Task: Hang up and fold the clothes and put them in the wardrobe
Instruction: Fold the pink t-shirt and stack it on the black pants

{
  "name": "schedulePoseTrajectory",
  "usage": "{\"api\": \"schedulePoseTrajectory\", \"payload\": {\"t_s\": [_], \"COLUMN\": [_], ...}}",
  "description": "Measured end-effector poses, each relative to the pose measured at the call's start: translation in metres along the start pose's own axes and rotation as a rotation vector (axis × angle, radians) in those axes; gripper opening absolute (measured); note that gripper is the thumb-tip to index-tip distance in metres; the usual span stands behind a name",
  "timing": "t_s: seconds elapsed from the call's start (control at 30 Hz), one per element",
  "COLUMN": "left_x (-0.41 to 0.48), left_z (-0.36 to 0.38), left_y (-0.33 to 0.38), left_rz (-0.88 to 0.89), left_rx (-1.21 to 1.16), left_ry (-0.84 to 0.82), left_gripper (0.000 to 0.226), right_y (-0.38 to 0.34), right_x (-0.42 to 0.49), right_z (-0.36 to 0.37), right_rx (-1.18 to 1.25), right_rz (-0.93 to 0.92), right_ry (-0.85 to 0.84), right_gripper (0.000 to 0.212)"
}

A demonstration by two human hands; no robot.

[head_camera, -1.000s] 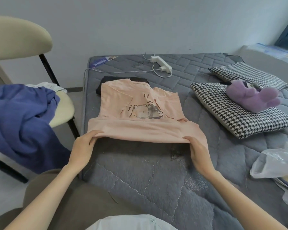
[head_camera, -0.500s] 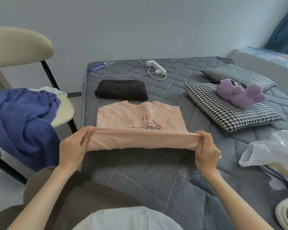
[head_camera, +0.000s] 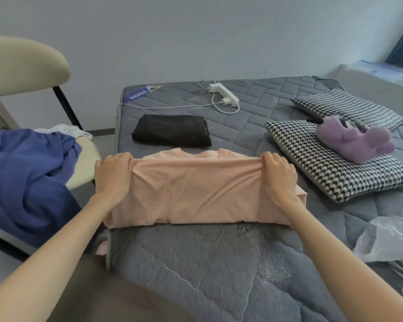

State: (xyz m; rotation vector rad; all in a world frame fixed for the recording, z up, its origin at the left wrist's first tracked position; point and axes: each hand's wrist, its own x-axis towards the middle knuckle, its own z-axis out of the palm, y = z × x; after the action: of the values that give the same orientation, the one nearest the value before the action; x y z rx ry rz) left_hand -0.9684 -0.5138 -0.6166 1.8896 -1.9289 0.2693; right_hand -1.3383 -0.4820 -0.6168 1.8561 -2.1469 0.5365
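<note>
Grey quilted mattress (head_camera: 265, 108) against a pale wall, carrying houndstooth pillows (head_camera: 312, 166) and a purple plush toy (head_camera: 354, 142). Head view: pinching the folded-over edge of the pink T-shirt (head_camera: 196, 194) mid-mattress with left hand (head_camera: 113, 175) and right hand (head_camera: 280, 177), fingers curled over the cloth near the collar. Seemingly part done: black garment (head_camera: 172, 131) folded just beyond, blue garment (head_camera: 26, 182) heaped on the chair (head_camera: 21, 63), no wardrobe in sight.

folded garment (head_camera: 171, 130) behind shirt (head_camera: 196, 194), pillows (head_camera: 330, 163) right
</note>
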Motion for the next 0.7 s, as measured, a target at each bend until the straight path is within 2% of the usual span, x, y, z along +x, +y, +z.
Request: {"api": "schedulePoseTrajectory", "payload": {"t_s": [0.33,0.6,0.7], "left_x": [0.084,0.146,0.155], "left_z": [0.065,0.112,0.126], "left_y": [0.009,0.011,0.013], "left_rz": [-0.081,-0.144,-0.172], "left_rx": [0.044,-0.008,-0.099], "left_ry": [-0.140,-0.199,-0.199], "left_gripper": [0.020,0.023,0.021], "right_y": [0.001,-0.010,-0.016], "right_x": [0.087,0.149,0.155], "right_z": [0.056,0.097,0.111], "right_rx": [-0.166,-0.201,-0.235], "right_rz": [0.020,0.070,0.110], "right_ry": [-0.245,-0.333,-0.352], "right_gripper": [0.021,0.021,0.023]}}
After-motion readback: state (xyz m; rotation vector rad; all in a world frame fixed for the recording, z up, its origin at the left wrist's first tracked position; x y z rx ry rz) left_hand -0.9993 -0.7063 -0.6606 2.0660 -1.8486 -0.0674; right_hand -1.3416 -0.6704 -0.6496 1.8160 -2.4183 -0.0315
